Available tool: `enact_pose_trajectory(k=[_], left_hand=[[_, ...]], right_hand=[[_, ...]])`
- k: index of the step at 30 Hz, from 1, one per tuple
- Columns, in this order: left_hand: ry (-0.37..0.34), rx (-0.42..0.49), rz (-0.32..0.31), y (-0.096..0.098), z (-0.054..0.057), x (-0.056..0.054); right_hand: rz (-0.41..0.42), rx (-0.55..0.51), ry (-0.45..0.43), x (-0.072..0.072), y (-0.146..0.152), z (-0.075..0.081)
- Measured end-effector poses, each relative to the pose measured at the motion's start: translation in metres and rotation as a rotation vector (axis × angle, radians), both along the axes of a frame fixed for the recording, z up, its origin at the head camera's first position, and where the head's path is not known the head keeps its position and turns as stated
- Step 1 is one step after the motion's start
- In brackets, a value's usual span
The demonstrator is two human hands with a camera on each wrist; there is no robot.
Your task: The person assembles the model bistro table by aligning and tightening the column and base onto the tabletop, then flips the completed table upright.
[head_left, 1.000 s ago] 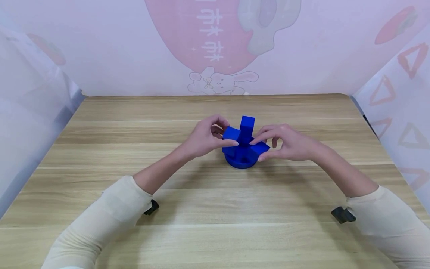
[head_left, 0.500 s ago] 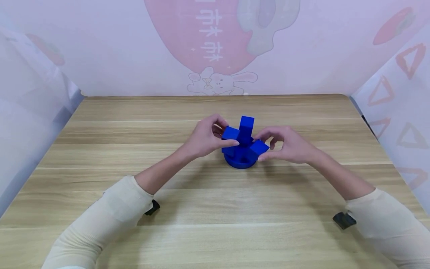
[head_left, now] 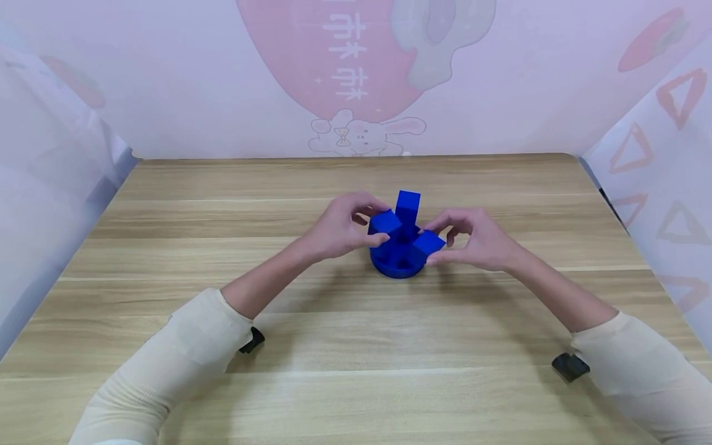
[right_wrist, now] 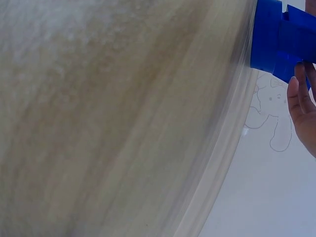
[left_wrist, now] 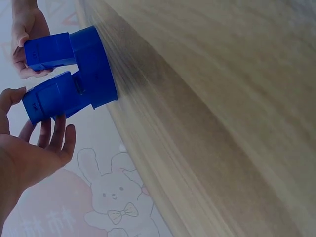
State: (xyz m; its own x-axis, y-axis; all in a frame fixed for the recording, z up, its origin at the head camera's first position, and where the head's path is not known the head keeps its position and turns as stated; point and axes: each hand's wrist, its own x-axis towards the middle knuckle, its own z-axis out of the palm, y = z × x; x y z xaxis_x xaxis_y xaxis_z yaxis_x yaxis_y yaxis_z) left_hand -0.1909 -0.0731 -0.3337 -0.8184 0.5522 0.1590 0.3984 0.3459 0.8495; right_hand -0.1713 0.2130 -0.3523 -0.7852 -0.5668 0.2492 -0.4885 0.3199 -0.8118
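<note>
A round blue base (head_left: 397, 271) stands on the table with three upright blue blocks set in or on it. My left hand (head_left: 340, 227) pinches the left block (head_left: 385, 222) between thumb and fingers. With thumb and fingertips on opposite sides, my right hand (head_left: 473, 241) holds the right block (head_left: 428, 243). The rear block (head_left: 408, 207) stands untouched between the two hands. In the left wrist view, the left block (left_wrist: 48, 97) stands slightly askew on the base (left_wrist: 96, 69). Only part of the right hand (right_wrist: 306, 111) shows in the right wrist view. The blocks' lower ends are partly hidden.
The wood-grain table (head_left: 356, 346) stretches around the base on all sides. Behind it rises a pale printed backdrop (head_left: 194, 80). Small black devices (head_left: 570, 367) show by both sleeve cuffs.
The left block has turned in my left hand, and those fingers have shifted slightly. Earlier, the right block turned a little as my right fingers drew back along it.
</note>
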Motion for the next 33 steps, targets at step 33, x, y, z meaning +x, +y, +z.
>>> enact_pose_trajectory(k=[33], left_hand=[[0.049, -0.028, 0.072, 0.010, -0.003, 0.009]], right_hand=[[0.002, 0.023, 0.016, 0.000, 0.000, 0.000]])
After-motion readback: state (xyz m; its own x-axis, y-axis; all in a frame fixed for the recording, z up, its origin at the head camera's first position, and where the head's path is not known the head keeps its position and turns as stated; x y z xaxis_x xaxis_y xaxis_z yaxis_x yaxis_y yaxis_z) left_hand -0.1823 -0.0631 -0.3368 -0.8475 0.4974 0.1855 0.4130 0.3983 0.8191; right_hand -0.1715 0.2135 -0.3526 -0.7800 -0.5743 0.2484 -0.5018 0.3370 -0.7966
